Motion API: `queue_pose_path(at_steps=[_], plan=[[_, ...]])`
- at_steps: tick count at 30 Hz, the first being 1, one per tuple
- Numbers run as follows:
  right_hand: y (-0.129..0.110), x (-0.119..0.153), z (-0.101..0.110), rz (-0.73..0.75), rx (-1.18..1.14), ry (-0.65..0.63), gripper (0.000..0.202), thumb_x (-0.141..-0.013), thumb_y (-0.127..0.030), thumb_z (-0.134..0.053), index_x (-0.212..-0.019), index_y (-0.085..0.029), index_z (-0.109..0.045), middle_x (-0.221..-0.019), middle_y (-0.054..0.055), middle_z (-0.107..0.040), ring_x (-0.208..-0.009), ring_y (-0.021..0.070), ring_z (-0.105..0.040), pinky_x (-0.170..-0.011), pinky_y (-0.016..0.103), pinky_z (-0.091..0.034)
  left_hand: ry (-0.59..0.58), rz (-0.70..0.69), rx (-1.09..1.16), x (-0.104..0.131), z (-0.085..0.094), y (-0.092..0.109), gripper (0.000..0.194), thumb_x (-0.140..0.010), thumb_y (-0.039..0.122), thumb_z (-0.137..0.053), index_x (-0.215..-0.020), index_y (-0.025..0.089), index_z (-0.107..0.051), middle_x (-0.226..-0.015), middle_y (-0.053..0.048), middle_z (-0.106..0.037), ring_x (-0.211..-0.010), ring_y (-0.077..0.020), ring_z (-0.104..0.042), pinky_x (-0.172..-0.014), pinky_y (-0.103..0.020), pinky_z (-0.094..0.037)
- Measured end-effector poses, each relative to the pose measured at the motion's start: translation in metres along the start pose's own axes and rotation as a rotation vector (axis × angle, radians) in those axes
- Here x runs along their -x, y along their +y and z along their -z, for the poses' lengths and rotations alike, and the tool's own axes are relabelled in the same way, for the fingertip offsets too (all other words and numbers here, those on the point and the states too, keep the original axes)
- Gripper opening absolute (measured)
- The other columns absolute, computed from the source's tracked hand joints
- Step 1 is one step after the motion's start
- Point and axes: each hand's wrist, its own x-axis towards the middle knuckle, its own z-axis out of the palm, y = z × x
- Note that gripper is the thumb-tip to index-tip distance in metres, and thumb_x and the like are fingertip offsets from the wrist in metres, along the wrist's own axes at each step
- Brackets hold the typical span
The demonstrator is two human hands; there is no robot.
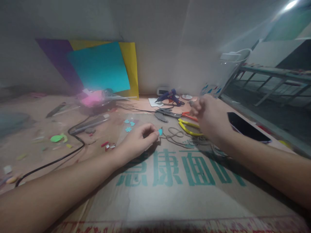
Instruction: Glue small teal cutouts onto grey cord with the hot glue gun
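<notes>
Pinched between the thumb and forefinger of my left hand (144,139) is a small blue piece (160,132), its outline mostly covered. Just right of it, grey cord (176,132) curls in loose loops on the cardboard (170,204). My right hand (210,118) is raised over the right side, slightly blurred, with its fingers curled together; whatever they may hold is too indistinct to name. Below and left of that hand lie orange-handled scissors (186,115) and a yellow-handled tool (189,127), partly hidden. Several blue cut-out shapes (128,129) rest left of my left hand.
A blue glue gun (170,96) lies at the back near the wall. Coloured sheets (102,68) lean at the back left, behind a pink bundle in clear plastic (93,98). A black cable (54,161) crosses the littered left side. At right lies a phone (247,126).
</notes>
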Motion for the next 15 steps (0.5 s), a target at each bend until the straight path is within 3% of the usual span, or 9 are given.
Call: queue_pose_path(at_steps=[3, 5, 8, 9, 12, 15], plan=[[-0.020, -0.015, 0.011, 0.109, -0.028, 0.053, 0.033, -0.091, -0.029, -0.041, -0.059, -0.021, -0.034, -0.056, -0.005, -0.032, -0.049, 0.0088, -0.036, -0.052, 0.025, -0.037, -0.003, -0.016, -0.007, -0.001, 0.000, -0.001, 0.019, -0.087, 0.033, -0.049, -0.075, 0.018, -0.051, -0.075, 0.000, -0.065, -0.077, -0.0164, -0.064, -0.069, -0.027, -0.047], [-0.030, -0.015, 0.013, 0.176, 0.085, -0.002, 0.027, -0.090, -0.030, -0.048, -0.065, -0.021, -0.045, -0.059, -0.004, -0.042, -0.052, 0.0080, -0.043, -0.054, 0.025, -0.040, -0.012, -0.025, -0.006, 0.000, 0.001, -0.003, 0.019, -0.088, 0.033, -0.049, -0.076, 0.018, -0.051, -0.077, -0.001, -0.065, -0.077, -0.0166, -0.064, -0.070, -0.027, -0.047], [-0.031, 0.000, 0.007, 0.142, 0.336, -0.236, 0.004, -0.081, -0.016, -0.060, -0.082, -0.019, -0.057, -0.083, 0.001, -0.062, -0.060, 0.0077, -0.054, -0.059, 0.025, -0.047, -0.038, -0.050, -0.010, 0.001, 0.001, -0.003, 0.018, -0.088, 0.032, -0.048, -0.078, 0.018, -0.052, -0.077, -0.001, -0.066, -0.076, -0.0166, -0.064, -0.069, -0.027, -0.048], [-0.027, 0.007, 0.003, 0.098, 0.372, -0.327, 0.013, -0.079, -0.013, -0.061, -0.090, -0.020, -0.059, -0.095, 0.003, -0.064, -0.061, 0.0074, -0.055, -0.060, 0.026, -0.049, -0.051, -0.062, -0.013, 0.001, 0.001, -0.003, 0.018, -0.089, 0.032, -0.048, -0.078, 0.018, -0.052, -0.077, -0.002, -0.066, -0.076, -0.0165, -0.064, -0.069, -0.027, -0.047], [-0.014, 0.027, -0.008, -0.053, 0.327, -0.583, 0.033, -0.081, -0.012, -0.056, -0.113, -0.023, -0.054, -0.129, 0.007, -0.053, -0.059, 0.0064, -0.059, -0.056, 0.027, -0.054, -0.085, -0.090, -0.021, 0.002, 0.002, -0.002, 0.019, -0.090, 0.033, -0.047, -0.079, 0.018, -0.053, -0.077, -0.002, -0.065, -0.076, -0.0161, -0.063, -0.070, -0.027, -0.047], [-0.001, 0.038, -0.011, -0.229, 0.183, -0.769, 0.042, -0.084, -0.018, -0.056, -0.123, -0.026, -0.046, -0.137, 0.009, -0.047, -0.060, 0.0067, -0.062, -0.051, 0.026, -0.054, -0.113, -0.089, -0.042, 0.003, 0.002, 0.001, 0.021, -0.089, 0.034, -0.048, -0.078, 0.017, -0.054, -0.076, -0.002, -0.064, -0.074, -0.0155, -0.061, -0.068, -0.027, -0.046]])
